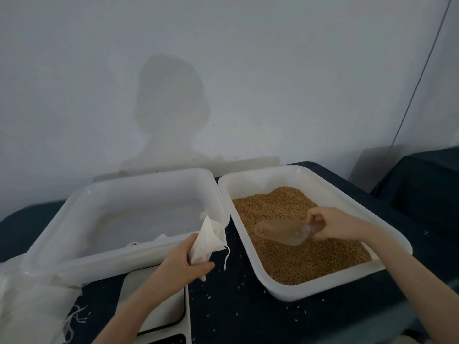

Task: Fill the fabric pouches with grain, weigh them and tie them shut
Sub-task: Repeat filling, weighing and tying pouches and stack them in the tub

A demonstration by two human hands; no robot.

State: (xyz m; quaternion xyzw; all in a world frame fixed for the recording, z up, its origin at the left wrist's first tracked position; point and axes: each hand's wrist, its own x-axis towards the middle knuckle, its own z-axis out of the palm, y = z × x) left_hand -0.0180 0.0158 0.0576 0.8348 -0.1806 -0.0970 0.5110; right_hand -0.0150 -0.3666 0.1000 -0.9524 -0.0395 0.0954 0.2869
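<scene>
My left hand point(185, 261) grips a white fabric pouch point(211, 238) by its lower part, its mouth pointing up beside the corner of the left tub, its drawstring point(227, 258) dangling. My right hand point(323, 225) holds the handle of a clear plastic scoop point(278, 230), which lies on the brown grain point(310, 254) inside the right white tub point(248, 234). A little grain shows in the scoop's bowl. A white scale point(173, 311) sits under my left forearm, partly hidden.
A white tub point(62, 261) on the left holds loose white cloth near its front rim. More white pouches point(32, 301) are piled at the lower left. Stray grains dot the dark table point(236, 306). A wall stands close behind the tubs.
</scene>
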